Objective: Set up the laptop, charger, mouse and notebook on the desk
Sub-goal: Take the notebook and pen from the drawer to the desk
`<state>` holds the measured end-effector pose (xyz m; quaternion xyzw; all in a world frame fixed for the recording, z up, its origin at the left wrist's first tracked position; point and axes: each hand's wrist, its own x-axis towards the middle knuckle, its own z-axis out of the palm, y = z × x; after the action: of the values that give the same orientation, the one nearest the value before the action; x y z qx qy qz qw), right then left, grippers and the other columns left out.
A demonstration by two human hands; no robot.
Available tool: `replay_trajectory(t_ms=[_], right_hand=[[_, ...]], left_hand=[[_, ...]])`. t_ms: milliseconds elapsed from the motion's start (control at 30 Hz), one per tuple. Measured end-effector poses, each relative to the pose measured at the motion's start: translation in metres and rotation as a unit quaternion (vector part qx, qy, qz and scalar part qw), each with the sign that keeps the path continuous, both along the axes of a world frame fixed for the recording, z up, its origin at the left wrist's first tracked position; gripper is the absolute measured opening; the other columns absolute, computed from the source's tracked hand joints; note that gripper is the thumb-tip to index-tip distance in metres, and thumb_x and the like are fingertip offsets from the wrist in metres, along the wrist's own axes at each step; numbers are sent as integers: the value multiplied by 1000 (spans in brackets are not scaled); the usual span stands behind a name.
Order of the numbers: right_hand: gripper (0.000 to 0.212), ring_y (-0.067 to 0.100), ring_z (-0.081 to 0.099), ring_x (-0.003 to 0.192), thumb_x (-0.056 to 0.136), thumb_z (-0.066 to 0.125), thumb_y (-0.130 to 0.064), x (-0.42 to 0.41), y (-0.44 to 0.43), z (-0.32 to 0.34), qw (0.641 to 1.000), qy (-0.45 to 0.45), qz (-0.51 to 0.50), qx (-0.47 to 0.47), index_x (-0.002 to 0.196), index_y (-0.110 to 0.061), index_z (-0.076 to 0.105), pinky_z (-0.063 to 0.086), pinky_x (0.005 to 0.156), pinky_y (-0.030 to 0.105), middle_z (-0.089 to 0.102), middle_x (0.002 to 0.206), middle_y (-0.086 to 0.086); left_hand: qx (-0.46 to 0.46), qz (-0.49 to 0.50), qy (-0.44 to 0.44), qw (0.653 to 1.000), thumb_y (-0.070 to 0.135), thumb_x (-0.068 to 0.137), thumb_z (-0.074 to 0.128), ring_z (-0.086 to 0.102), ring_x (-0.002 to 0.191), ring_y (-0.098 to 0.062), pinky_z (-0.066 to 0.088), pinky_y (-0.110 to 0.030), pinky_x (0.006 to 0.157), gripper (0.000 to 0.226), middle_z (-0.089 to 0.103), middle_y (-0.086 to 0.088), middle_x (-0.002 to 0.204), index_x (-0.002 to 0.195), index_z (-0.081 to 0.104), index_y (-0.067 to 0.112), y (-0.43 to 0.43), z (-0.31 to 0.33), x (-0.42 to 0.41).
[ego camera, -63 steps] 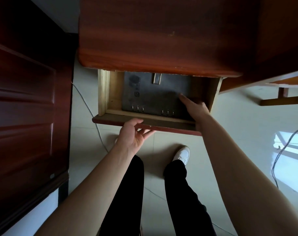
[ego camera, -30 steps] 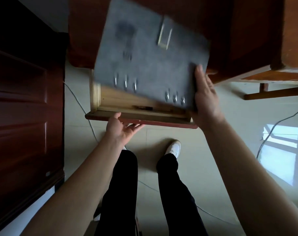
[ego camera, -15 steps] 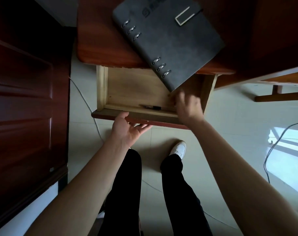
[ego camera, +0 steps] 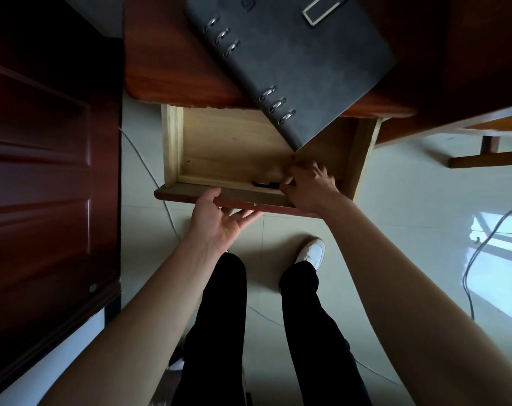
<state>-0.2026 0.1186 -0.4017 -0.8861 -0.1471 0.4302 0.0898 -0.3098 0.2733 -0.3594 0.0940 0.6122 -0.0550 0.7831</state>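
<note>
A dark grey ring-bound notebook (ego camera: pixel 301 63) with a metal clasp lies slantwise on the reddish wooden desk (ego camera: pixel 167 63). Its near corner juts out over the open drawer (ego camera: pixel 219 142). My left hand (ego camera: pixel 219 227) holds the drawer's front board, thumb on the top edge and fingers underneath. My right hand (ego camera: pixel 310 189) is inside the drawer at its front right. Its curled fingertips pinch the right end of a small dark pen (ego camera: pixel 263 184), which lies against the front board. No laptop, charger or mouse is in view.
A dark wooden door (ego camera: pixel 44 171) stands close on the left. A thin white cable (ego camera: pixel 143 162) runs over the tiled floor under the drawer, and a dark cable (ego camera: pixel 480 250) lies at the right. My legs and a white shoe (ego camera: pixel 310 253) are below the drawer.
My right hand lifted the notebook out of the drawer, laid it on the desk, then came back down into the drawer to the pen. My left hand stayed on the drawer front.
</note>
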Motion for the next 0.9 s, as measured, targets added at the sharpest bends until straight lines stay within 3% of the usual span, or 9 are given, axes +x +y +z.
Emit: replay_trajectory(t_ms=[133, 233, 333, 400, 500, 567, 733, 800, 900], right_hand=[[24, 31, 59, 112, 103, 50, -25, -2, -8, 5, 998, 32, -11, 60, 125, -20, 57, 50, 96, 47, 61, 124, 9], [36, 31, 56, 109, 101, 50, -11, -5, -14, 12, 998, 11, 1, 68, 134, -23, 57, 51, 95, 46, 55, 126, 11], [32, 38, 55, 97, 96, 50, -8, -21, -21, 23, 990, -110, -45, 71, 127, -12, 55, 47, 80, 44, 45, 117, 16], [20, 40, 55, 82, 98, 48, -13, -35, -25, 34, 970, -182, -115, 110, 116, -6, 53, 34, 67, 38, 45, 108, 18], [25, 27, 50, 83, 98, 47, -11, -52, -30, 49, 920, -281, -206, 179, 120, -6, 58, 21, 71, 26, 53, 105, 18], [28, 21, 47, 88, 98, 48, -7, -58, -32, 59, 884, -323, -260, 215, 123, -5, 59, 24, 75, 22, 56, 106, 17], [25, 9, 50, 92, 102, 45, -7, -49, -31, 73, 829, -302, -391, 264, 123, 0, 56, 37, 84, 17, 56, 110, 11], [25, -7, 45, 92, 102, 44, -7, -38, -29, 75, 815, -302, -420, 262, 122, 4, 55, 33, 84, 8, 55, 111, 11], [26, 9, 49, 98, 102, 43, -9, -18, -26, 77, 797, -295, -450, 274, 121, 4, 53, 36, 85, 14, 58, 114, 15]], left_hand=[[0, 11, 7, 1000, 22, 101, 45, 58, 116, -47, 49, -68, 88, 38, 58, -21, 134, 133, 49, 2, -2, 2, 1], [1, 4, 9, 1000, 22, 101, 45, 59, 114, -48, 49, -68, 90, 34, 59, -22, 133, 127, 51, 1, -1, 5, 3], [4, 1, 4, 1000, 23, 100, 46, 61, 111, -46, 53, -66, 79, 31, 58, -21, 135, 122, 54, 2, -1, 7, 5], [14, -7, 3, 1000, 27, 100, 47, 62, 108, -45, 56, -64, 71, 32, 57, -20, 135, 119, 55, 3, -1, 8, 5], [16, -25, -2, 1000, 29, 100, 46, 62, 101, -47, 54, -63, 73, 32, 56, -22, 132, 114, 55, 1, -1, 13, 12], [29, -39, -24, 999, 26, 101, 46, 67, 96, -46, 56, -64, 77, 31, 59, -24, 126, 114, 55, 0, 2, 20, 25], [-3, 32, -128, 991, 29, 97, 48, 52, 127, -42, 58, -60, 78, 38, 49, -26, 130, 123, 41, 3, 18, 34, 76], [-10, 46, -166, 985, 44, 94, 47, 57, 117, -41, 49, -63, 95, 52, 51, -24, 120, 122, 43, 0, 22, 41, 90], [-23, 20, -213, 977, 73, 83, 49, 57, 124, -40, 42, -62, 103, 91, 55, -23, 136, 133, 50, -2, 22, 47, 105]])
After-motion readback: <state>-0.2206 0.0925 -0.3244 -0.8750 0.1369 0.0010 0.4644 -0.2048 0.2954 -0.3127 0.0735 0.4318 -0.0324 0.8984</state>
